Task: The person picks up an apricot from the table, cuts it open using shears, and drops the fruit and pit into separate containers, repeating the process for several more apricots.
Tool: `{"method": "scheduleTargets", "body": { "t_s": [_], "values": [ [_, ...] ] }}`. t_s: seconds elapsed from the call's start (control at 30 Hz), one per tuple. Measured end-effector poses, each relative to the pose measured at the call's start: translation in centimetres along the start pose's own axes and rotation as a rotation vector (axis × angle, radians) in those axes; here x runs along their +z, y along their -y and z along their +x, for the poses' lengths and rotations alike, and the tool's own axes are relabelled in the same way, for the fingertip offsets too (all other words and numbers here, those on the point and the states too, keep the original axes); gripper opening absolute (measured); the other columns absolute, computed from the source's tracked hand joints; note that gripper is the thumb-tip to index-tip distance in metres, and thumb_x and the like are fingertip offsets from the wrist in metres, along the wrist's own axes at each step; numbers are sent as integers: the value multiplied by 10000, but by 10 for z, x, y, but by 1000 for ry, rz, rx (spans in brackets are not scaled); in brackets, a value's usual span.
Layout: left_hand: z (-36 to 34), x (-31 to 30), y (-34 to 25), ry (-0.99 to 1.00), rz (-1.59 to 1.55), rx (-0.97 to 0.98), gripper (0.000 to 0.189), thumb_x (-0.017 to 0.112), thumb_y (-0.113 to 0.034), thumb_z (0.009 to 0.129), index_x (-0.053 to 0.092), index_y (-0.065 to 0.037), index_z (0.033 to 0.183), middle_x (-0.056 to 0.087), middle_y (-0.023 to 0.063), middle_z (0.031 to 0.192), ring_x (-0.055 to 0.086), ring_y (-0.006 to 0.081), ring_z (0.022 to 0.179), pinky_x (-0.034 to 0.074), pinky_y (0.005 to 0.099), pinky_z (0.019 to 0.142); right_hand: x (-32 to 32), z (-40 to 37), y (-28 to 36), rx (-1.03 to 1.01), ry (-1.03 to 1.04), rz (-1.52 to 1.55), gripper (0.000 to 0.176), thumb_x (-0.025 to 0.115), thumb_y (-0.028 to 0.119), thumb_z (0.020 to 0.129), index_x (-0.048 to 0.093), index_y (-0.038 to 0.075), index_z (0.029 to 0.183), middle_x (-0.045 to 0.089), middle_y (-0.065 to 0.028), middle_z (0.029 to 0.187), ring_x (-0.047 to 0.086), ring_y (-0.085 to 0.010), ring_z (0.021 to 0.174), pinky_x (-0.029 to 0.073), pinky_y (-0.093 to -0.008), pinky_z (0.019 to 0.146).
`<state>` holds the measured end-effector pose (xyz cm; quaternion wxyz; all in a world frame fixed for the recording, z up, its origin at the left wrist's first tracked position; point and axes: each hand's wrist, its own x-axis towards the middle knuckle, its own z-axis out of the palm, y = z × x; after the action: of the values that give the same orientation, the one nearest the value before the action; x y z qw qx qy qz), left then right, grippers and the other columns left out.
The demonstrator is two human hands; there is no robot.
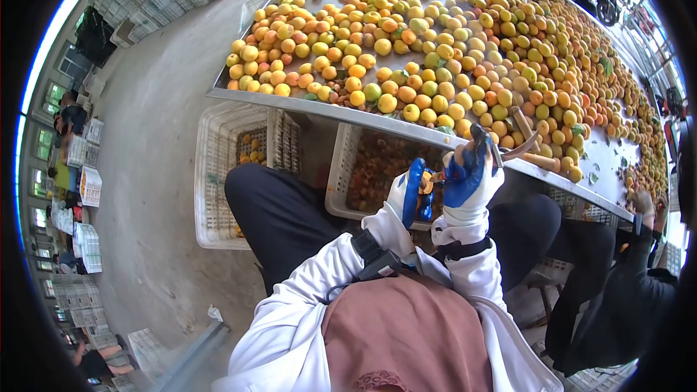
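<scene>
On the left, a white plastic crate (pixel 214 196) stands on the concrete floor, with a few orange fruits on its bottom. Just to the right of it, under the rim of the metal table (pixel 305 104), a second white crate (pixel 338 183) holds darker, brownish fruit pieces. The table carries a wide heap of yellow and orange fruits (pixel 435 51), at 12 o'clock from the hands.

The left hand (pixel 410 199) wears a white glove with a blue palm. Its fingers are curled and pressed together, and their tips pinch a small orange fruit (pixel 428 182). This fruit is between the two hands, at 1 o'clock from the left hand and at 8 o'clock from the right hand, above the edge of the second crate. It touches both gloves.

The right hand (pixel 468 178) has the same kind of glove. It is closed around a dark tool (pixel 501 151), whose curved metal part points out at 2 o'clock. I cannot tell exactly how the fingers lie on it. Two wooden handles (pixel 544 162) rest on the table edge at 2 o'clock from this hand.

At the far right, another person's hand (pixel 642 203) with a dark sleeve touches the table rim.

Any writing on the flat stacks at the far left is too small to read.
</scene>
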<state>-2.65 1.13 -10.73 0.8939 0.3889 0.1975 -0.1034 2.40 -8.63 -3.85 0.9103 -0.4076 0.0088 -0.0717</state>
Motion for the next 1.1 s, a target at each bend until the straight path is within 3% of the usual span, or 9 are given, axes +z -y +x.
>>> {"method": "scheduleTargets", "body": {
  "t_s": [0.2,0.27,0.43,0.5,0.53,0.73,0.83,0.97,1.1],
  "values": [
    [6,23,13,-159,71,195,395,539,-424,1018,647,-57,919,609,-1,777,539,78,679,452,249,619,-15,0,-15,-81,66,28,362,624,259,976,600,-32,1189,498,-1,752,455,-105,606,386,-281,528],
    [6,21,16,-155,91,194,385,536,-407,1023,654,-55,923,616,-6,790,543,75,694,452,250,625,-7,2,-12,77,-114,118,331,590,293,992,614,6,1154,438,15,693,415,-102,560,350,-282,504],
    [17,3,22,-84,153,206,368,541,-388,1023,656,-60,905,618,-13,784,535,75,686,448,251,622,-25,17,-9,237,-142,337,284,510,271,1027,599,12,1099,466,0,697,395,-113,491,320,-284,433],
    [14,8,12,-169,234,224,389,534,-419,1017,646,-73,881,611,2,740,548,98,624,457,270,570,-38,24,-10,488,164,653,265,494,293,1033,604,53,1048,423,32,667,364,-98,477,297,-275,425],
    [14,13,-9,-163,78,-5,410,452,-422,1038,631,-85,889,599,34,692,551,110,563,457,260,520,-32,19,-1,592,131,573,245,495,308,1033,593,86,995,379,52,646,333,-89,466,278,-269,422],
    [18,6,-43,-176,274,323,460,475,-522,1017,643,-110,901,597,-32,723,504,49,590,375,221,479,-32,0,-3,426,94,-220,195,638,175,954,663,-8,893,558,14,666,518,-64,583,369,-216,475],
    [20,12,-48,-69,417,777,355,506,-367,1044,652,-43,1049,593,-19,824,528,82,649,465,256,590,-28,-10,-18,213,141,-747,171,689,139,913,708,-30,936,648,6,747,534,-48,707,428,-231,641],
    [-7,25,-76,-153,1067,1189,259,646,-155,922,631,-50,1159,659,172,928,671,298,773,529,372,692,-38,-16,-30,543,167,-429,209,648,170,948,697,-23,1010,661,-9,789,585,-74,697,475,-237,602],
    [-16,23,-77,-173,1430,1235,312,724,-160,812,634,-100,1104,626,138,962,640,347,739,516,433,655,-22,-19,-15,643,253,-246,231,625,220,960,680,20,1062,670,-6,854,598,-76,694,470,-232,592]
  ]
}}
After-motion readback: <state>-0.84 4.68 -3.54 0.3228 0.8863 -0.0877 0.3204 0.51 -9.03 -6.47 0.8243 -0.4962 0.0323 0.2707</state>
